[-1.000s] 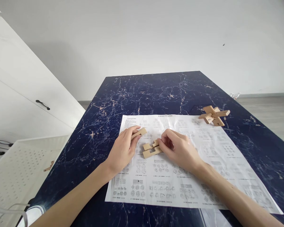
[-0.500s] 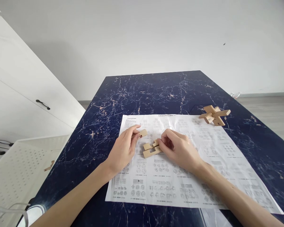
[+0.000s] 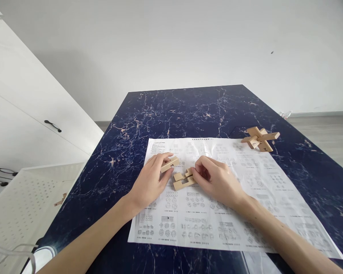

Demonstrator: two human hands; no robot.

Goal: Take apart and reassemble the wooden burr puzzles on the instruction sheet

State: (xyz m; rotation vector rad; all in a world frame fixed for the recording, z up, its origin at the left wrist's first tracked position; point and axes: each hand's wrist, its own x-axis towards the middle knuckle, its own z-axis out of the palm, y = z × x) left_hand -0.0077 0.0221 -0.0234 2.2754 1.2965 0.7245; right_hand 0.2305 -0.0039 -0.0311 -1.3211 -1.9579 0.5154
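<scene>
Blocks (image 3: 178,186) of notched wood, at least two together, lay on a printed sheet (image 3: 188,241) over the dark worktop (image 3: 174,114), pinched by the person's right hand (image 3: 217,177); the left hand (image 3: 150,180) held another notched block (image 3: 169,165), separate from them. Farther right, a wooden cross (image 3: 255,141) looked fully assembled. Left, what seemed a white perforated bin (image 3: 31,190) held one wooden piece (image 3: 61,201).

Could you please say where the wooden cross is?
Head view: the wooden cross sits at the far-right corner of the printed sheet, beyond the right hand.
</scene>
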